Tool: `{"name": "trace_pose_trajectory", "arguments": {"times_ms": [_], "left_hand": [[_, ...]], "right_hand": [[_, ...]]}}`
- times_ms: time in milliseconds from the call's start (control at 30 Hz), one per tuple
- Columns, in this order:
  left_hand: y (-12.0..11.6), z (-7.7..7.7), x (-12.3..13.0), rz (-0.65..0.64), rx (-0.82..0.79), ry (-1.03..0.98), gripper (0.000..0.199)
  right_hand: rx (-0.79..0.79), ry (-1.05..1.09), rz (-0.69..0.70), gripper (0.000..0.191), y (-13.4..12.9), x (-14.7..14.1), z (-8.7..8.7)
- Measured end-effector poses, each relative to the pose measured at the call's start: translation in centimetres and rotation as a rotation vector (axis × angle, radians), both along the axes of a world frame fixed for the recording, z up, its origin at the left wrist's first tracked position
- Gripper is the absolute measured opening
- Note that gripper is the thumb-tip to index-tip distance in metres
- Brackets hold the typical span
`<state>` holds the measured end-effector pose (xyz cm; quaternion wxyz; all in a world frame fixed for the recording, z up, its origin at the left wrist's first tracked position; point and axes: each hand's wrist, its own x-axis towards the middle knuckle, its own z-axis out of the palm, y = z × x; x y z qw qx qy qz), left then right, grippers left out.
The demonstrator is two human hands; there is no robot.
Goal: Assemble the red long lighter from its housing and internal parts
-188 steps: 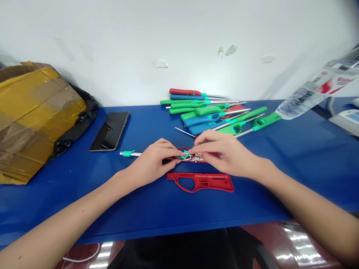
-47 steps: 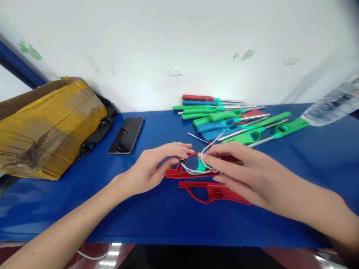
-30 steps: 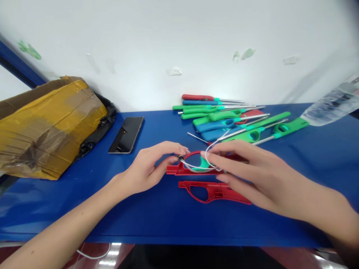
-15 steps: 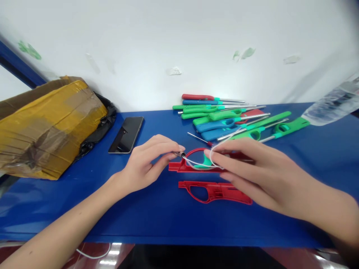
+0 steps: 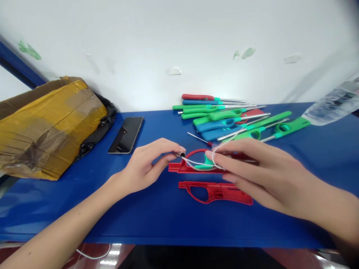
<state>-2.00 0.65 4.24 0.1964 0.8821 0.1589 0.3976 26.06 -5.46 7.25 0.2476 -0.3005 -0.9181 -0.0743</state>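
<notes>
My left hand [image 5: 150, 162] pinches a small metal tube [image 5: 182, 154], its open end facing right, with white wires [image 5: 200, 163] running from it. Those wires lead rightward to my right hand [image 5: 252, 168], whose fingertips press over a red lighter shell half [image 5: 179, 167] with a green trigger [image 5: 206, 161]. What those fingertips grip is hidden. A second red shell half [image 5: 215, 191] lies nearer the front, just below. Behind the hands rests a thin metal rod with a red end [image 5: 199, 139].
Several green, blue and red lighters [image 5: 221, 119] are heaped at the back. A plastic bottle [image 5: 332, 102] lies at the right. On the left are a phone [image 5: 126, 135] and a yellow-taped package [image 5: 53, 129] with black plastic.
Both hands stay nearly in place. The tube in my left hand has tilted slightly, showing more of its open end, and the wire loop by my right fingers has shifted a little.
</notes>
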Motion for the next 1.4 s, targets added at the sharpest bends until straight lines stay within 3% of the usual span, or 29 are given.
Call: {"name": "trace_pose_trajectory", "arguments": {"times_ms": [400,533,700,900,1067,1300,1400], "left_hand": [[0.0,-0.1,0.0,-0.09,-0.047,-0.031,0.03],[0.4,-0.1,-0.3,-0.027,0.06,0.001,0.032],[1.5,-0.8,-1.0,0.096,0.173,0.199,0.034],[1.9,-1.0,-1.1,0.1,0.382,0.408,0.034],[1.2,-0.7,-0.4,0.127,0.552,0.503,0.033],[0.4,-1.0,0.4,0.168,0.682,0.571,0.021],[0.1,-1.0,0.7,0.2,0.733,0.572,0.019]], "right_hand": [[0.01,-0.004,0.026,0.035,-0.2,-0.1,0.2],[-0.009,0.003,0.023,0.036,0.4,0.2,-0.2],[-0.14,-0.05,-0.004,0.035,2.0,0.7,-1.6],[-0.22,-0.058,-0.035,0.033,3.1,0.3,-3.8],[-0.272,-0.071,-0.06,0.031,3.2,-0.2,-4.7],[-0.32,-0.036,-0.071,0.029,3.3,0.8,-2.7],[-0.31,0.146,-0.101,0.016,3.3,1.0,-1.3]]}}
